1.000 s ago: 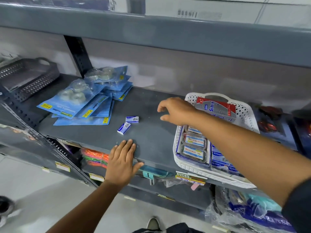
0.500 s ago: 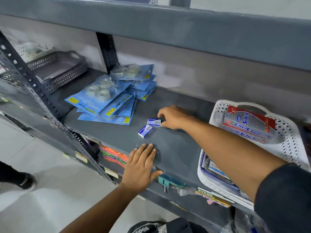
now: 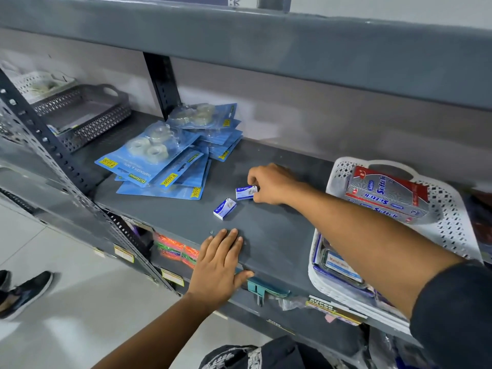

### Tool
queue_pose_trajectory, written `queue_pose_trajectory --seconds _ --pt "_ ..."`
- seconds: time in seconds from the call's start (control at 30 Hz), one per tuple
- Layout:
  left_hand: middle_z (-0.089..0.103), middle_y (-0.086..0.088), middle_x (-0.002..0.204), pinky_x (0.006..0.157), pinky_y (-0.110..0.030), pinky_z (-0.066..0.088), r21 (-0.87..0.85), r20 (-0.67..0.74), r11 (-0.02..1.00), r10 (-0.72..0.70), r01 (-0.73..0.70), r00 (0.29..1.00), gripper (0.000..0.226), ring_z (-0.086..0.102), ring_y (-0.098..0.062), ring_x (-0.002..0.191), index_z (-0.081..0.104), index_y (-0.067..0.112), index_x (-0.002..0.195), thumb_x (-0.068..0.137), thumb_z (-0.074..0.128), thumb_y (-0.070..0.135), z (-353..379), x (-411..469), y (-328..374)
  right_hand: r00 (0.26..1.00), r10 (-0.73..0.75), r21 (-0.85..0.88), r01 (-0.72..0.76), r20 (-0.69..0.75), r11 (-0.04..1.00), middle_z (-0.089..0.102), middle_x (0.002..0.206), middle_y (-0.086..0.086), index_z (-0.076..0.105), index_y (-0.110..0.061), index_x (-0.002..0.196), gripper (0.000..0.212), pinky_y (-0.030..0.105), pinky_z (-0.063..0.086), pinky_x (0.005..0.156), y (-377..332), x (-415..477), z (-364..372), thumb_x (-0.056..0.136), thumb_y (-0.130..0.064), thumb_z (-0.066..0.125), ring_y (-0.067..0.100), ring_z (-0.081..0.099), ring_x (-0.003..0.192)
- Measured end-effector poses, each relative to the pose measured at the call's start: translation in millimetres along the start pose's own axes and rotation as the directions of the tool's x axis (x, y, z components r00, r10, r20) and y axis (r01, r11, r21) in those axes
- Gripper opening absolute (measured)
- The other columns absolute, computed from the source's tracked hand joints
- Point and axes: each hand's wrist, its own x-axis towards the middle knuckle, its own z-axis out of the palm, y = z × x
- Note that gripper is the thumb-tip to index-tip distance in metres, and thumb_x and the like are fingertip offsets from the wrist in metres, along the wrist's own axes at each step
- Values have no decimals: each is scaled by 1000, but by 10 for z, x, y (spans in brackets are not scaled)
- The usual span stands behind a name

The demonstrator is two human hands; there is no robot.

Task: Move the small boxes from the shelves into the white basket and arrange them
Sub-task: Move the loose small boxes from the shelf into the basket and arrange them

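Two small blue-and-white boxes lie on the grey shelf (image 3: 279,235). My right hand (image 3: 271,183) pinches the farther small box (image 3: 245,193) at its right end with thumb and fingers. The nearer small box (image 3: 225,208) lies loose just to its front left. My left hand (image 3: 219,265) rests flat on the shelf's front edge, fingers together, holding nothing. The white basket (image 3: 450,230) stands at the right of the shelf, partly behind my right forearm, with a red-and-grey carton (image 3: 386,194) and several blue-labelled packs (image 3: 342,265) in it.
A pile of blue tape blister packs (image 3: 165,161) lies left of the boxes. A grey perforated tray (image 3: 85,115) sits farther left, past the dark upright post (image 3: 162,83). Another person's black shoe (image 3: 24,291) is on the floor at lower left.
My right hand has reached left from the basket to the farther small box and closed on it. The view has shifted. My left hand stays on the shelf edge.
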Motion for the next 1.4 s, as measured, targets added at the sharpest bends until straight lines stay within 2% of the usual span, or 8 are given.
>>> queue_pose_trajectory --seconds 0.2,0.4,0.57,0.73,0.83,1.0,1.2,1.4 --pt "51 -9 140 115 -40 12 -32 84 999 -30 33 996 74 37 -28 134 55 8 130 89 32 66 -63 5 24 986 67 172 -40 -154 984 71 92 -7 58 -30 87 25 34 52 72 360 -611 -401 66 -25 71 22 65 85" --pt "50 -13 140 111 -47 25 -57 24 998 -13 14 1000 72 40 -32 132 55 3 127 85 46 60 -12 -2 10 926 201 239 -127 -318 963 71 86 0 65 -19 83 23 36 55 78 1052 -1513 -776 65 -14 78 23 69 84" --pt "48 -14 141 114 -42 15 -38 81 999 -36 39 996 76 38 -33 133 52 2 131 85 39 62 -42 -3 25 908 386 172 -360 -160 917 72 95 3 62 -26 81 26 31 50 80 1416 -2352 -795 68 -14 81 22 67 91" --pt "47 -14 143 113 -46 18 -2 122 998 -60 61 991 80 36 -33 135 46 3 136 88 30 64 -92 -9 61 909 413 38 -416 61 909 68 88 -14 61 -39 75 26 27 49 76 1406 -2919 -584 69 -21 79 12 64 87" --pt "47 -14 142 112 -47 21 14 140 998 -68 66 988 80 37 -33 135 46 4 136 87 28 65 -105 6 65 904 399 -43 -398 151 917 67 96 -17 63 -46 79 21 30 51 74 1361 -3014 -493 70 -32 75 12 63 86" --pt "46 -15 143 111 -50 23 19 164 997 -74 72 984 81 37 -34 135 45 4 137 88 27 66 -107 1 58 914 356 -193 -321 191 927 68 112 -12 68 -35 108 28 25 39 73 1235 -3022 -476 80 -33 71 11 54 89" --pt "46 -15 144 111 -51 24 15 167 997 -72 71 983 83 37 -34 135 44 4 138 88 25 68 -140 -12 75 918 345 -141 -322 197 936 69 113 -13 67 -31 106 25 33 52 84 1170 -2987 -398 82 -33 71 14 62 100" --pt "42 -14 147 113 -50 22 -3 172 997 -79 81 982 86 34 -34 137 41 6 140 87 20 70 -147 -15 85 919 342 -105 -327 197 939 69 113 -11 68 -34 106 26 36 52 87 1162 -2942 -302 81 -38 75 16 61 104"
